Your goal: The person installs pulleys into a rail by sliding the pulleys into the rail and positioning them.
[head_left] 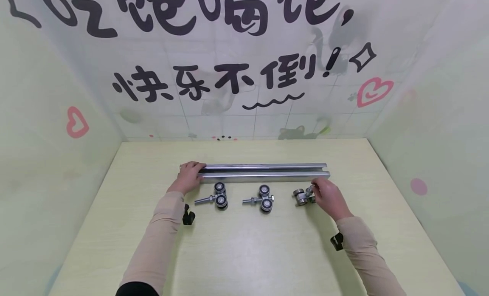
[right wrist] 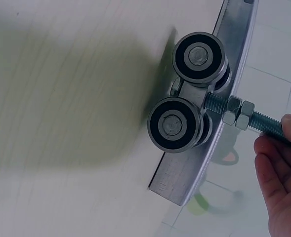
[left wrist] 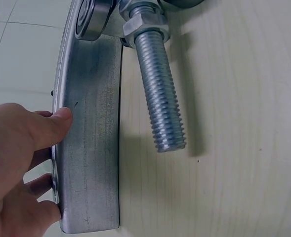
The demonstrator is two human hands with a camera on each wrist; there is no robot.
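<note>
A steel C-shaped channel rail [head_left: 263,175] lies crosswise on the table, its long slot facing up. My left hand [head_left: 187,177] grips its left end; in the left wrist view the thumb [left wrist: 56,126] lies on the rail's edge. The right hand [head_left: 331,198] pinches the threaded bolt of a roller trolley [head_left: 302,196] just in front of the rail's right end. Its wheels [right wrist: 174,125] and two hex nuts [right wrist: 238,112] show plainly in the right wrist view, and the fingertips hide the bolt's far end.
Two more roller trolleys lie in front of the rail, one at left [head_left: 220,196] and one in the middle [head_left: 265,198], bolts pointing left. Behind the pale wooden table [head_left: 244,253] stands a printed wall [head_left: 229,122], with side walls left and right.
</note>
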